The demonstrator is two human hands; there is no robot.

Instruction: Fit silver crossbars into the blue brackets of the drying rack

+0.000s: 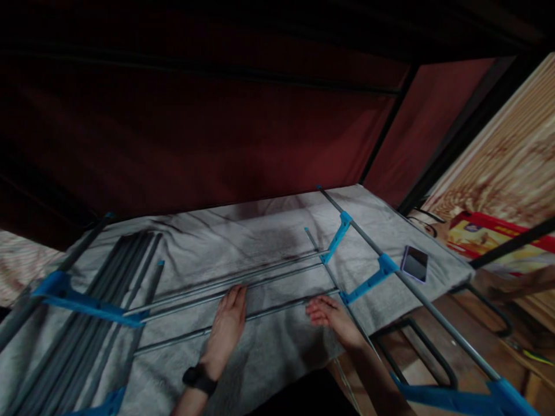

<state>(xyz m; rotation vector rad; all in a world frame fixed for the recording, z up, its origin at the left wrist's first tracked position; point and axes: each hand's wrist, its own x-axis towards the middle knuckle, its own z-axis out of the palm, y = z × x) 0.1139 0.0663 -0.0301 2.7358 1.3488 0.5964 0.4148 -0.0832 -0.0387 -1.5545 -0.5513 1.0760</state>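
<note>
My left hand [226, 328] lies flat with its fingers stretched out on a thin grey metal rod [269, 314] that runs across a grey cloth [260, 242]. A black watch sits on that wrist. My right hand [330, 316] rests at the right end of the same rod, its fingers curled around or against it. Two more grey rods [234, 283] lie parallel just beyond. They meet blue plastic connectors [362, 287] on a long grey tube [416, 292] at the right.
A bundle of grey tubes [99, 300] with a blue bracket [82, 300] lies on the left of the cloth. A dark phone [415, 263] lies at the cloth's right edge. Dark red fabric walls stand behind. A black metal frame [416, 346] and wooden floor are at lower right.
</note>
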